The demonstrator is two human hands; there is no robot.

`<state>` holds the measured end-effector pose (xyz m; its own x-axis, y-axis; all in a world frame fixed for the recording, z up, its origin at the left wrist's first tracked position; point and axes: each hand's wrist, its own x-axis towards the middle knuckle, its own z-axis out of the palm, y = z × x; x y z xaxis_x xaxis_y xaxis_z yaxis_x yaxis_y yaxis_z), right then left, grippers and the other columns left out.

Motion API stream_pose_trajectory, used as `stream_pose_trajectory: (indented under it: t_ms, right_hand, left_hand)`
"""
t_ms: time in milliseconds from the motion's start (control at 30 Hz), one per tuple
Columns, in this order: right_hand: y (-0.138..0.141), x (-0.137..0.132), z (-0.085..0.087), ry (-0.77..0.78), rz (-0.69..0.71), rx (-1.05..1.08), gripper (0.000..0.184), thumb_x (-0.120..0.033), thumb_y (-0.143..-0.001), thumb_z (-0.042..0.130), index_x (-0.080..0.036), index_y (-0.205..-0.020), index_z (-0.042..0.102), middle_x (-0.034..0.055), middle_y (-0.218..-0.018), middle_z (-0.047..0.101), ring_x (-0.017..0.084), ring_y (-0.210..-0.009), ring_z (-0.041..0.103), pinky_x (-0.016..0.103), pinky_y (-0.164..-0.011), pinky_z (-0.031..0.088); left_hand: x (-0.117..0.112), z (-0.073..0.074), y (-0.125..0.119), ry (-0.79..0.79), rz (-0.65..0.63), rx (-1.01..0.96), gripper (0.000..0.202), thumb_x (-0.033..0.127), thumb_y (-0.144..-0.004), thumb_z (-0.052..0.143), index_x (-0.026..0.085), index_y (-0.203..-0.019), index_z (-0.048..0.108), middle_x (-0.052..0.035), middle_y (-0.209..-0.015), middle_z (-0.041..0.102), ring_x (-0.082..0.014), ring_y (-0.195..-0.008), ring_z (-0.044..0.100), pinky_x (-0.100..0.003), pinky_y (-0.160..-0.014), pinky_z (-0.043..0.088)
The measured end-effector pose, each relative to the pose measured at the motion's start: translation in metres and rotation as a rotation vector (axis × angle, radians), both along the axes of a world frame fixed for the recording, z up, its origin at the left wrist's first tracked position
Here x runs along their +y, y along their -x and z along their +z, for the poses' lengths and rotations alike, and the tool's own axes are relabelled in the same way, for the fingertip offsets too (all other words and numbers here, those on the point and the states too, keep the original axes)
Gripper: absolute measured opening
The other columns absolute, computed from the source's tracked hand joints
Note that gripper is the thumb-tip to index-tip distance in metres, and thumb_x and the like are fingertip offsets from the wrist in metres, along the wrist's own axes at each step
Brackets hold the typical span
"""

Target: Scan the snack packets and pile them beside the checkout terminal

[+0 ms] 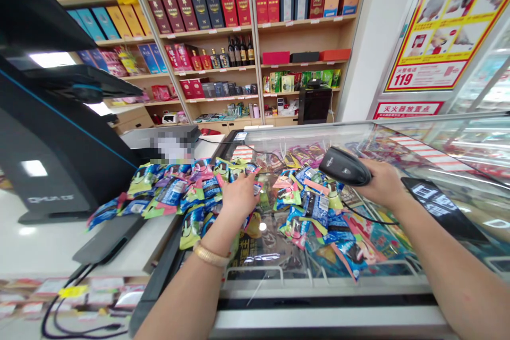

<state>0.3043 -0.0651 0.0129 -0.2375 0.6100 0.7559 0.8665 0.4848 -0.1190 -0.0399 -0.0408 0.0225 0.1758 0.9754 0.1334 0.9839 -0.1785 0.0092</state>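
Observation:
My right hand is wrapped round a black handheld barcode scanner, its head pointing left over the freezer's glass top. Below the scanner lies a loose pile of small blue, green and pink snack packets. My left hand, with a gold bracelet at the wrist, is at the right edge of a second, larger heap of the same packets. Its fingers close on a snack packet, which is mostly hidden by the hand. The second heap spreads from the white counter onto the glass.
A dark checkout terminal stands on the counter at the left, beside a flat grey device. The scanner's cable runs across the glass. A black sign lies at the right. Shelves with boxed bottles are behind.

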Motion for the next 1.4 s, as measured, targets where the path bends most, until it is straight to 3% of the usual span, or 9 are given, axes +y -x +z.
stream_pose_trajectory:
  t_ms: [133, 233, 433, 633, 800, 1067, 1400]
  right_hand:
    - [0.001, 0.0, 0.0, 0.032, 0.005, 0.006, 0.021, -0.042, -0.075, 0.063, -0.021, -0.076, 0.065, 0.0043, -0.067, 0.068, 0.019, -0.057, 0.062, 0.028, -0.055, 0.043]
    - [0.0, 0.0, 0.0, 0.036, 0.004, 0.001, 0.022, -0.044, -0.076, 0.064, -0.021, -0.077, 0.065, 0.0043, -0.067, 0.068, 0.019, -0.056, 0.062, 0.028, -0.055, 0.044]
    - [0.004, -0.006, 0.007, -0.047, 0.078, -0.021, 0.017, -0.037, -0.078, 0.065, -0.021, -0.073, 0.06, 0.0029, -0.064, 0.065, 0.018, -0.055, 0.061, 0.027, -0.053, 0.042]
    - [0.014, -0.012, 0.013, -0.063, 0.168, -0.055, 0.01, -0.03, -0.078, 0.063, -0.021, -0.081, 0.064, 0.0055, -0.073, 0.071, 0.021, -0.064, 0.068, 0.029, -0.058, 0.05]
    - [0.028, -0.019, 0.015, 0.002, 0.26, -0.089, 0.026, -0.03, -0.077, 0.063, -0.021, -0.1, 0.069, 0.0071, -0.085, 0.077, 0.022, -0.076, 0.073, 0.03, -0.067, 0.054]
    - [0.046, -0.028, 0.02, 0.065, 0.305, -0.12, 0.018, -0.027, -0.076, 0.06, -0.022, -0.092, 0.068, 0.0056, -0.08, 0.075, 0.019, -0.069, 0.069, 0.028, -0.065, 0.051]
    - [0.044, -0.027, 0.018, 0.184, 0.261, -0.087, 0.015, -0.03, -0.074, 0.06, -0.023, -0.086, 0.067, 0.0056, -0.076, 0.073, 0.02, -0.068, 0.068, 0.03, -0.066, 0.05]
  left_hand:
    - [0.004, -0.006, -0.001, -0.004, 0.013, -0.105, 0.074, 0.02, -0.075, 0.074, 0.015, -0.143, 0.046, -0.0201, -0.124, 0.062, -0.0307, -0.11, 0.067, -0.036, -0.091, 0.051]
    - [0.008, -0.009, 0.0, -0.024, -0.046, -0.131, 0.071, 0.019, -0.075, 0.073, 0.012, -0.141, 0.046, -0.0176, -0.113, 0.067, -0.0329, -0.112, 0.065, -0.04, -0.097, 0.049]
    - [0.011, -0.012, -0.001, -0.225, -0.102, -0.482, 0.057, 0.019, -0.076, 0.074, 0.019, -0.13, 0.057, -0.0119, -0.118, 0.063, -0.0272, -0.107, 0.065, -0.04, -0.097, 0.052]
    - [0.015, -0.013, -0.005, -0.39, -0.209, -0.711, 0.062, 0.015, -0.071, 0.08, 0.027, -0.13, 0.062, -0.0032, -0.106, 0.059, -0.0207, -0.099, 0.063, -0.037, -0.096, 0.053]
    - [0.015, -0.014, -0.005, -0.421, -0.224, -0.756, 0.067, 0.014, -0.069, 0.082, 0.028, -0.131, 0.062, -0.0024, -0.103, 0.055, -0.0202, -0.098, 0.062, -0.038, -0.095, 0.054]
    - [0.01, -0.012, -0.008, -0.42, -0.32, -0.746, 0.071, 0.021, -0.07, 0.083, 0.025, -0.136, 0.055, -0.0051, -0.11, 0.057, -0.0222, -0.104, 0.059, -0.041, -0.099, 0.051]
    - [0.004, -0.006, -0.013, -0.373, -0.296, -0.723, 0.071, 0.027, -0.073, 0.083, 0.026, -0.137, 0.053, -0.0063, -0.114, 0.059, -0.024, -0.11, 0.057, -0.044, -0.105, 0.048]
